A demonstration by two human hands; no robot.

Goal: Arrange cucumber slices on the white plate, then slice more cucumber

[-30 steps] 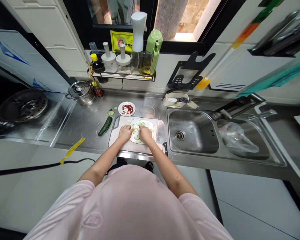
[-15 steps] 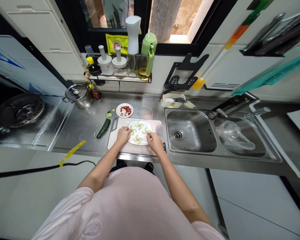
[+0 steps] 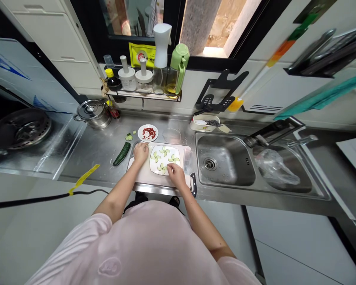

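A white plate (image 3: 165, 160) lies on a pale cutting board (image 3: 145, 179), its top set with cucumber slices (image 3: 164, 151) in pinwheel groups. My left hand (image 3: 141, 153) rests on the board's far left part, just left of the plate, holding nothing I can see. My right hand (image 3: 176, 175) sits at the plate's near edge, fingertips by the lowest slices. Left of the board lies a dark green cucumber (image 3: 121, 153), with a few loose slices (image 3: 129, 137) beyond it. A small plate of red goji berries (image 3: 147, 133) stands behind the board.
A black knife handle (image 3: 193, 184) juts past the board's right corner. A clear glass dish (image 3: 171, 135) stands behind the board. To the right is a steel sink (image 3: 222, 160), a plastic bag (image 3: 274, 168) in its second basin. A steel pot (image 3: 92, 114) stands at left.
Both hands have moved off the plate's top, the left going out to the plate's left and the right toward its near edge. The slices now show uncovered in their pinwheel groups.
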